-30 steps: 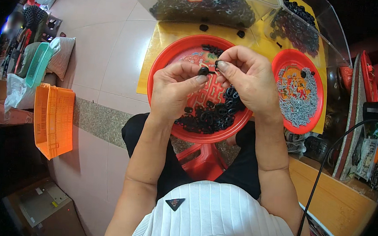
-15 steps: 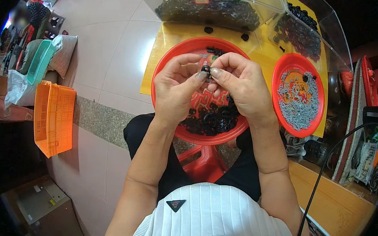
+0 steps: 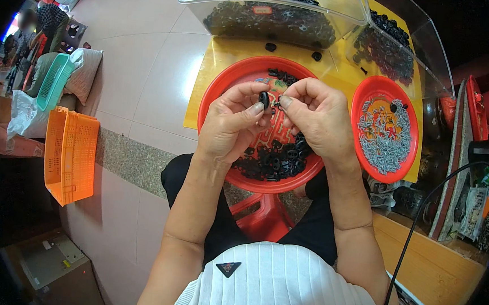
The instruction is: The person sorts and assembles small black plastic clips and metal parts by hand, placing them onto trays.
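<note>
Between the thumb and fingers of my left hand (image 3: 224,120) is a small round black plastic part (image 3: 263,100), turned edge-on. My right hand (image 3: 326,121) pinches a tiny dark piece (image 3: 278,103) close beside it, too small to name. A narrow gap shows between the two pieces. Both hands are held over a round red tray (image 3: 209,93) with a patterned bottom. Loose black plastic parts (image 3: 278,160) lie heaped in its near side, and several more black pieces (image 3: 284,76) sit at its far edge.
A red plate (image 3: 357,126) of silvery screws (image 3: 390,143) stands at right on the yellow tabletop (image 3: 223,52). Clear plastic bins (image 3: 270,24) of black parts stand behind. An orange crate (image 3: 71,154) is on the floor at left. A black cable (image 3: 408,237) runs along the right.
My hands have drawn slightly apart, separating the pieces that were together. The black part in my left hand has turned edge-on.
</note>
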`<state>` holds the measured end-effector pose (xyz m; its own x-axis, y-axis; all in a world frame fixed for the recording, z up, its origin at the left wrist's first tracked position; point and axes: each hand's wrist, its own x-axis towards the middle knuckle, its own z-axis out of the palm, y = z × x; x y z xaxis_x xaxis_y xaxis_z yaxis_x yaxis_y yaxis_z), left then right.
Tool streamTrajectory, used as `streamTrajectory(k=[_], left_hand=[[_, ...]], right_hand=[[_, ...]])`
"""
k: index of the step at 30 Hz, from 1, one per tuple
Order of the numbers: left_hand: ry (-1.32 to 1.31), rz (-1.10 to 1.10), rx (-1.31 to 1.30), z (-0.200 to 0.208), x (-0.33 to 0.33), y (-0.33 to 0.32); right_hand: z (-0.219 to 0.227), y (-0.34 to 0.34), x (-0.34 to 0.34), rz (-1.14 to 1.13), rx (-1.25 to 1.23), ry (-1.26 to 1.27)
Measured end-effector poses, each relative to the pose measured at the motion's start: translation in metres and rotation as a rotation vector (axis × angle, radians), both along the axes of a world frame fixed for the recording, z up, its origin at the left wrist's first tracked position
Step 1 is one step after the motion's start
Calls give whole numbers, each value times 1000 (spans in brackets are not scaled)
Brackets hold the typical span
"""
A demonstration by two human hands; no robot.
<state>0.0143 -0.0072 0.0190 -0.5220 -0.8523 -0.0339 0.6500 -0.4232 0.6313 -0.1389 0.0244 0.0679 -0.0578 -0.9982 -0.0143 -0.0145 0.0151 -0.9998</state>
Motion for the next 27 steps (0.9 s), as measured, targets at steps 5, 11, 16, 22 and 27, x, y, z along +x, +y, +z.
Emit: streamTrajectory(k=[5, 11, 16, 22, 27], left_hand=[[14, 1, -32, 1, -1, 1], [-28, 28, -63, 3, 0, 2], [-97, 70, -88, 5, 0, 4], [-159, 98, -166, 5, -1, 5], [-192, 103, -216, 4, -3, 5]], right_hand=[[-2, -1, 2, -2, -7, -14], [-3, -1, 2, -13, -8, 25], [-4, -1, 2, -29, -11, 62], [-5, -2, 1, 3, 19, 103], [-8, -3, 2, 0, -10, 92]])
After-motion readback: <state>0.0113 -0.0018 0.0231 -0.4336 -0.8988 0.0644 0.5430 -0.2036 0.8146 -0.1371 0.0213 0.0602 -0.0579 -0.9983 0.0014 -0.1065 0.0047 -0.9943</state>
